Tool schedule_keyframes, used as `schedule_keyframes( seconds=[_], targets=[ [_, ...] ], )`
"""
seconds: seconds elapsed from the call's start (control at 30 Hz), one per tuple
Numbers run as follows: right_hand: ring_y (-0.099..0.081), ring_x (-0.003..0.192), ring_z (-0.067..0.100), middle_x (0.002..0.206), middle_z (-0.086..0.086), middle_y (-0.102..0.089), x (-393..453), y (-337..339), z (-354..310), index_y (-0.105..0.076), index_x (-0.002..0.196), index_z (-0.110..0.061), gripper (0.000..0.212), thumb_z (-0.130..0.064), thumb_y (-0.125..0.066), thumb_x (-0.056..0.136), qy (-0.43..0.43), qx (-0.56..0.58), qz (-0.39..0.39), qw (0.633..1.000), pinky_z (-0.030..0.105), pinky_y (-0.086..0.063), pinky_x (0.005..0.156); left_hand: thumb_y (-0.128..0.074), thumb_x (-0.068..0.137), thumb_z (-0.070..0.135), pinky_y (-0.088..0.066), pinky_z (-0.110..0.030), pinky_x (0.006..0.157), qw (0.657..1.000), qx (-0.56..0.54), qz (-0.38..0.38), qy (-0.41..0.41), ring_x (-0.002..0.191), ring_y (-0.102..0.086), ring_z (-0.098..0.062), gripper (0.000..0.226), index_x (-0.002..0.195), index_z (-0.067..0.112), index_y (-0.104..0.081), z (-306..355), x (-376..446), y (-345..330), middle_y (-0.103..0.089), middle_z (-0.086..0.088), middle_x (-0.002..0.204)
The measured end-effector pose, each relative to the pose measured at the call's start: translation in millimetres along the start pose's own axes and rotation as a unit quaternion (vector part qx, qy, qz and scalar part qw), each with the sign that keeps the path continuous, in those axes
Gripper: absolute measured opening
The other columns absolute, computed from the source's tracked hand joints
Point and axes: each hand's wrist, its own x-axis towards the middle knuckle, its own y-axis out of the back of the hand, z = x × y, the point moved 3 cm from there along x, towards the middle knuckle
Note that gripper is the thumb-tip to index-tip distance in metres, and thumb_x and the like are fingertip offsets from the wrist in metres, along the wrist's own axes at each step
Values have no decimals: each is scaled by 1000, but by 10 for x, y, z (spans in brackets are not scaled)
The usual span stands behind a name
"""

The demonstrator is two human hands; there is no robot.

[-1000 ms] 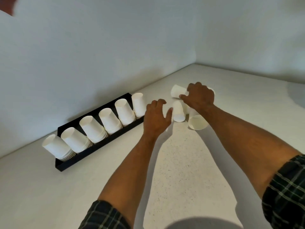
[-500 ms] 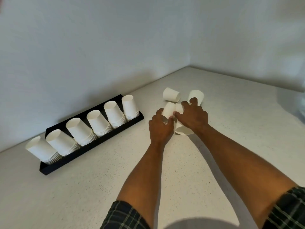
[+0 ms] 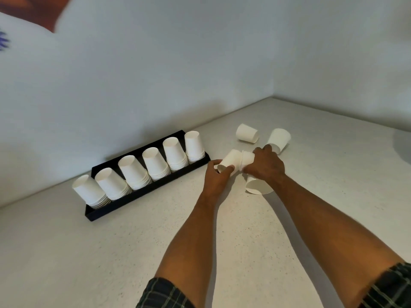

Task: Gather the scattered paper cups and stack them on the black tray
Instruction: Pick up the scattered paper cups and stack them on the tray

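A long black tray (image 3: 142,195) lies against the wall at the left with several leaning stacks of white paper cups (image 3: 155,163) in a row. My left hand (image 3: 216,177) grips one white cup (image 3: 230,161) by its base end. My right hand (image 3: 266,164) grips a second cup (image 3: 247,158) whose rim meets the first cup. Another cup (image 3: 258,187) lies on its side under my right wrist. Two more cups lie farther back, one (image 3: 246,133) on its side and one (image 3: 279,138) just beyond my right fingers.
The speckled white counter (image 3: 111,252) runs into a corner of two pale walls at the back right. A red and white blurred shape (image 3: 33,10) shows at the top left. A dark shadow (image 3: 403,143) falls at the right edge.
Both hands closed on cups and brought them together rim to rim above the counter. The camera view shifted, so the tray now sits farther right in the frame.
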Motion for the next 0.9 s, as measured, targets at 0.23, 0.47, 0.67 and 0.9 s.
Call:
schedule_keyframes(
  seconds=[0.23,0.47,0.67,0.9],
  targets=[
    [-63,98,29,110,7,-62,-112,-111,-273,-50,117,-19,74,-50,-86,61,51,56,-11,997,37,-50,77,-73,80,33,-47,-20,79,966,201,105,-121,104,-58,-13,48,122,20,-55,154,-246,513,-59,2,116],
    [-64,87,27,102,4,-66,-255,-111,-734,-49,116,-23,69,-53,-83,64,185,39,84,978,39,-53,71,-77,80,30,-56,-40,83,905,291,192,-244,102,-60,-17,48,119,17,-52,579,-556,1210,-60,1,112],
    [-62,91,29,111,9,-66,-405,-118,-1118,-56,126,-19,69,-55,-78,71,323,10,176,930,39,-49,74,-72,84,21,-47,-40,96,834,331,307,-318,109,-55,-24,47,127,8,-56,946,-761,1848,-59,-7,118],
    [-58,97,30,112,7,-65,-543,-74,-1693,-60,126,-19,70,-62,-74,73,393,38,220,892,40,-47,77,-61,92,27,-40,-27,93,792,373,392,-283,116,-44,-24,49,140,23,-53,1175,-820,2689,-51,-9,125]
  ],
)
